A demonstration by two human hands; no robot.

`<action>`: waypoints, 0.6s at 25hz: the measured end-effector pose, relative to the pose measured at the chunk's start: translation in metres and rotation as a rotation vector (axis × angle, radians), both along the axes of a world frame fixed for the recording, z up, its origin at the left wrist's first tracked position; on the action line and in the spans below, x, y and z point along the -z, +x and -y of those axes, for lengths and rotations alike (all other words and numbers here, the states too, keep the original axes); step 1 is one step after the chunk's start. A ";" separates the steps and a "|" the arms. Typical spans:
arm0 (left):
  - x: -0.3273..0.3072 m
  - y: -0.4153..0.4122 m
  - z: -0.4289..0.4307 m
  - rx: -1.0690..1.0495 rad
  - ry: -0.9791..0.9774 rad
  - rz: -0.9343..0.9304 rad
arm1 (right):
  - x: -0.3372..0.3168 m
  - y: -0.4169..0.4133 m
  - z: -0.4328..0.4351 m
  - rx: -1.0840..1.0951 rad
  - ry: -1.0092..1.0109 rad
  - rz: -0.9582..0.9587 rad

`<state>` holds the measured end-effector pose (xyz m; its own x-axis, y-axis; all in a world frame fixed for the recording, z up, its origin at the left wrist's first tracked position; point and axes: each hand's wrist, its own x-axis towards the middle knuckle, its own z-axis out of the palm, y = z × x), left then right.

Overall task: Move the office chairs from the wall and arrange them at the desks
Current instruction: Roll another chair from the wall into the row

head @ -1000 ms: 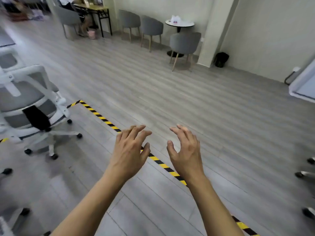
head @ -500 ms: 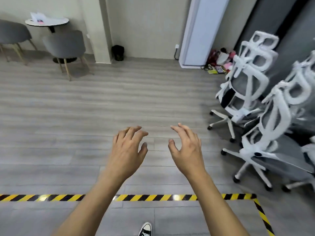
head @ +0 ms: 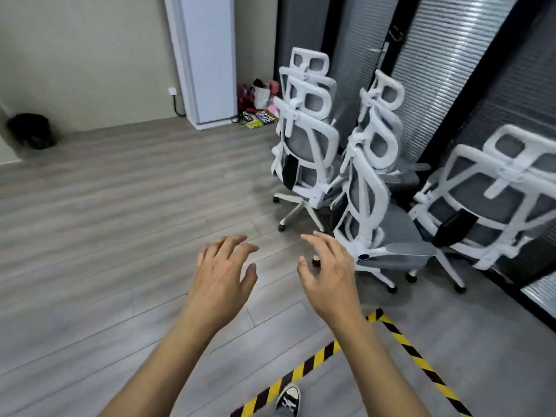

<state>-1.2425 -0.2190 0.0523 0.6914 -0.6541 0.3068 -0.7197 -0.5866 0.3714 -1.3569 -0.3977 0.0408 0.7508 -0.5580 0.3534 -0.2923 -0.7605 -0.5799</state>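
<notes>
Camera has swung right since the earlier frame, office chairs [head: 304, 142] now closer. Left hand [head: 221, 275] and right hand [head: 328, 275] hover apart, fingers loosely spread, holding nothing. Nearest chair [head: 397, 233] stands just beyond right hand, the rest along the blinds [head: 451, 70]. Striped tape [head: 313, 359] and a shoe [head: 288, 400] on the floor below.

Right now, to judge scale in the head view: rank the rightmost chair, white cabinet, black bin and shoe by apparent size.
1. rightmost chair, near the camera and cut by the frame edge.
2. white cabinet, top cut off.
3. black bin.
4. shoe, partly out of frame, so bin versus shoe is unsure.
</notes>
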 end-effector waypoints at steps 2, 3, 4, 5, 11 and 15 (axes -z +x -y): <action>0.006 0.032 0.048 0.047 0.011 0.009 | 0.005 0.026 0.044 0.045 0.010 0.038; 0.007 0.047 0.071 0.067 0.016 0.014 | 0.007 0.039 0.065 0.063 0.017 0.050; 0.007 0.065 0.097 0.085 0.019 0.021 | 0.008 0.054 0.089 0.082 0.029 0.057; 0.006 0.082 0.122 0.100 0.019 0.027 | 0.007 0.070 0.113 0.094 0.038 0.063; -0.005 0.171 0.239 0.164 0.010 0.050 | -0.006 0.160 0.231 0.160 0.023 0.087; 0.006 0.240 0.304 0.235 0.014 0.050 | 0.000 0.209 0.293 0.234 0.019 0.081</action>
